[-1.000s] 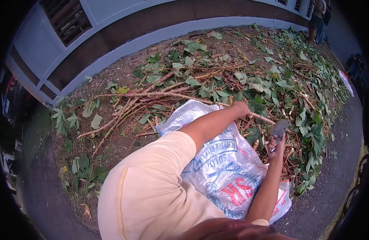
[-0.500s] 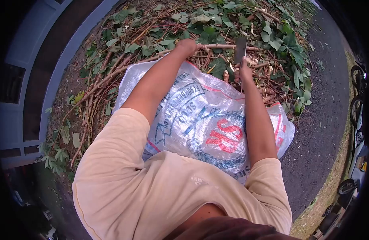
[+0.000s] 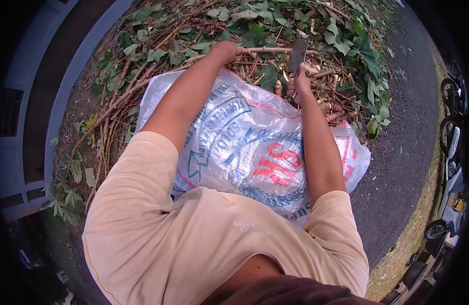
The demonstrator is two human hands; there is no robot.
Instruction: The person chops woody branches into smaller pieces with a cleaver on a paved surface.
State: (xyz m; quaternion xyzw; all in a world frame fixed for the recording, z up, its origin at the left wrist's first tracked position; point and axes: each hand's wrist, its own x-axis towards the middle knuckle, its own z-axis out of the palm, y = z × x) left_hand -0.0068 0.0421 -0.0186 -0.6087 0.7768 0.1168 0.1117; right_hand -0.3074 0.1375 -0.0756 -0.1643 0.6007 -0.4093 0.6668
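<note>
My left hand (image 3: 225,51) is closed around a pale brown woody stem (image 3: 265,50), which runs out to the right across the pile. In my right hand (image 3: 300,84) is a cleaver (image 3: 297,55) with a broad dark blade, held by its handle. The blade overlaps the stem near its right end. Below the blade, cut stem pieces (image 3: 279,87) with pale ends lie among the twigs. A white woven plastic sack (image 3: 229,147) with blue and red print is spread beneath my forearms, between my body and the pile.
A heap of green leaves (image 3: 341,38) and branches (image 3: 135,86) spreads ahead and to the left. Dark asphalt (image 3: 405,127) runs along the right, with parked motorcycles (image 3: 450,173) beyond a grass strip. A blue-grey wall (image 3: 46,76) stands at the left.
The cleaver blade has tilted and shifted slightly left along the stem. Both hands and the whole scene sit a little further left and higher in view. The grips are the same.
</note>
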